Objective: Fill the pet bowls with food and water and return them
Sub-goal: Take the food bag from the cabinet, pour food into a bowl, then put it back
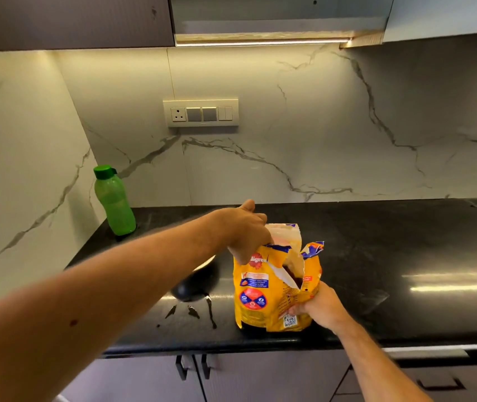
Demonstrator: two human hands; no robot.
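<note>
A yellow pet food bag stands upright on the black countertop, its top torn open with dark kibble showing inside. My left hand grips the bag's upper left edge. My right hand holds the bag's lower right side. A black bowl sits just left of the bag, mostly hidden under my left forearm. A green water bottle with its cap on stands in the back left corner of the counter.
Small spills of liquid lie on the counter in front of the bowl. A marble wall with a switch panel rises behind. Cabinet doors with dark handles are below the counter edge.
</note>
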